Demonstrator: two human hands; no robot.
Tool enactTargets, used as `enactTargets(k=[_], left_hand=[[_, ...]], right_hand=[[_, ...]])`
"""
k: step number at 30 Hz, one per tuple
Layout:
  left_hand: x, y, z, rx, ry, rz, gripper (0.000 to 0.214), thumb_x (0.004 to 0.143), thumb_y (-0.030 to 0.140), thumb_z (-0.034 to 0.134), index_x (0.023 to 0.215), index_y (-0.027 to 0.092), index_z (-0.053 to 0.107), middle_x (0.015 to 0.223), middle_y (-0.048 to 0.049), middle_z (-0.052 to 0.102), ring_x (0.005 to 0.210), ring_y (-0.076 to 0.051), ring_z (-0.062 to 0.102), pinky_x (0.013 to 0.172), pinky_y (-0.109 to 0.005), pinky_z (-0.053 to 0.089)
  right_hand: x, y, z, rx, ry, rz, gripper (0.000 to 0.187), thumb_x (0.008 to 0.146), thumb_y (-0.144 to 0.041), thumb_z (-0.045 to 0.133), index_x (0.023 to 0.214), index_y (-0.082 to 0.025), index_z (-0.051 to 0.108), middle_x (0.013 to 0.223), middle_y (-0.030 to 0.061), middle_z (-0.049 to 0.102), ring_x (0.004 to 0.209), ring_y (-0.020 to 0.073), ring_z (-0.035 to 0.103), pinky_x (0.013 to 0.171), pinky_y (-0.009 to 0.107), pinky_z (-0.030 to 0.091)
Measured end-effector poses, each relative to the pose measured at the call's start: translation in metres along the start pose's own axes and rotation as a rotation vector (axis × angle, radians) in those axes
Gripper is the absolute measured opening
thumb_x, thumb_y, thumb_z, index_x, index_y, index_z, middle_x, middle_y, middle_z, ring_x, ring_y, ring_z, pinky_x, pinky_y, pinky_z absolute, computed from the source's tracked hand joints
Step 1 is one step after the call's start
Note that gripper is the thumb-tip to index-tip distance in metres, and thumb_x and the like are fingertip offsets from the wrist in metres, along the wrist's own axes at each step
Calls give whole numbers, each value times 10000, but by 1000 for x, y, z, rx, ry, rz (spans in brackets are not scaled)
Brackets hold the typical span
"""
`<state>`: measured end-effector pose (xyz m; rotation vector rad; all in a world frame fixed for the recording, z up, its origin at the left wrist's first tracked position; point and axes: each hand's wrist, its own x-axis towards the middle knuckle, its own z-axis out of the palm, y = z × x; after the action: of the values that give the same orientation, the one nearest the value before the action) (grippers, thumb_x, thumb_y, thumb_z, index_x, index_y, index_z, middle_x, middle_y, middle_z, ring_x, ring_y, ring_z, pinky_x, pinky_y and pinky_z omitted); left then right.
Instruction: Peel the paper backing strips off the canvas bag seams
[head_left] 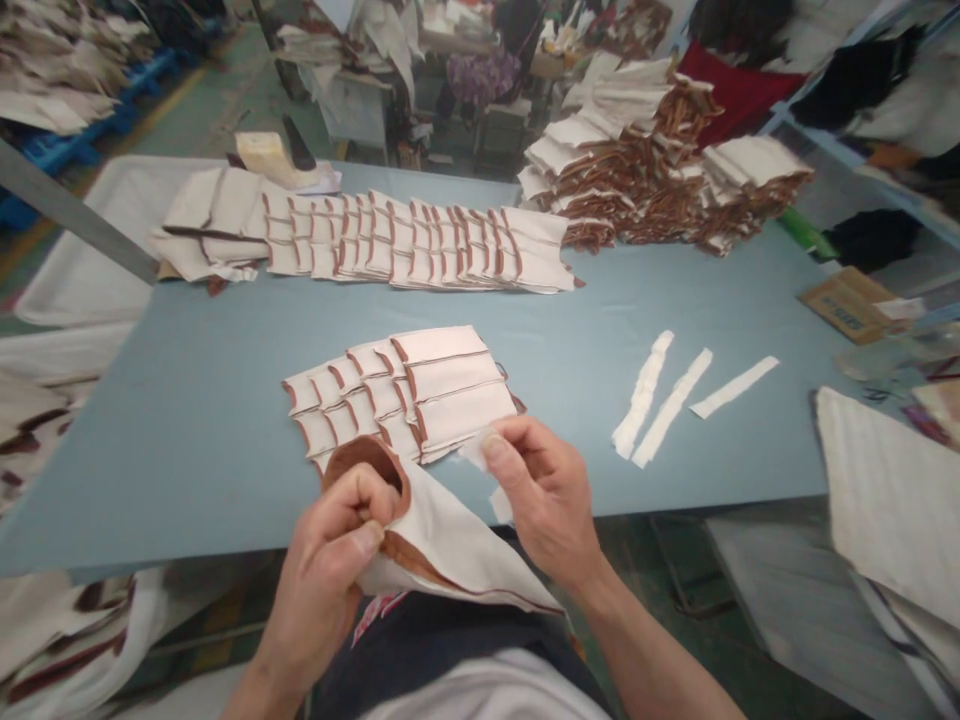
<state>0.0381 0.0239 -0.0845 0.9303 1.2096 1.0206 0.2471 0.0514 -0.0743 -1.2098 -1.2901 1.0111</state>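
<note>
My left hand (337,540) is closed, pinching the edge of a sewn piece (465,540) that is off-white outside and brown inside. The piece hangs tilted in front of my body, its brown-lined opening facing up. Between the thumb and fingers of my right hand (544,500) is a white strip (474,452), partly hidden by the hand. Just beyond my hands, overlapping pieces of the same kind (457,375) lie fanned on the blue table (225,400). To the right rest three loose white strips (645,395).
A longer row of overlapping pieces (420,240) runs along the table's far side. At the back right is a tall heap of brown-and-white pieces (630,160). A cardboard box (851,303) sits at the right edge. White bins (75,250) stand to the left.
</note>
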Motion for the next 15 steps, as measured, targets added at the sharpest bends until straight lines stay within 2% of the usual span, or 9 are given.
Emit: enactTargets(k=[2, 4, 8, 11, 15], left_hand=[[-2, -3, -9, 106, -41, 12, 327, 812, 446, 751, 672, 238, 542, 676, 21, 504, 627, -163, 439, 549, -255, 377], [-6, -7, -14, 208, -57, 14, 307, 822, 412, 784, 655, 227, 606, 680, 2, 575, 650, -178, 497, 572, -257, 393], [-17, -19, -14, 452, -24, 37, 356, 966, 473, 681, 711, 226, 678, 653, 9, 627, 592, -171, 532, 579, -251, 428], [-27, -31, -12, 483, 5, 51, 427, 995, 538, 654, 695, 235, 677, 629, 13, 641, 565, -171, 529, 564, -245, 450], [-51, -44, -21, 509, 42, -15, 477, 994, 636, 688, 726, 246, 746, 700, -2, 732, 631, -196, 624, 629, -240, 516]], right_hand=[[-7, 4, -2, 88, -102, 157, 303, 1039, -441, 710, 863, -194, 688, 707, -31, 643, 621, 117, 566, 613, 254, 466], [-17, 15, 1, 156, -180, 297, 386, 1014, -543, 747, 878, -187, 690, 695, -38, 619, 605, 103, 527, 583, 238, 418], [-44, 57, 23, 346, -354, 636, 654, 838, -818, 823, 883, -189, 651, 614, -67, 572, 552, 80, 459, 549, 213, 361], [-64, 88, 41, 406, -414, 760, 770, 767, -969, 733, 811, -223, 548, 537, -103, 467, 474, 72, 387, 495, 208, 335], [-77, 107, 48, 438, -482, 837, 783, 727, -959, 784, 826, -218, 553, 576, -100, 482, 494, 65, 375, 513, 205, 354]])
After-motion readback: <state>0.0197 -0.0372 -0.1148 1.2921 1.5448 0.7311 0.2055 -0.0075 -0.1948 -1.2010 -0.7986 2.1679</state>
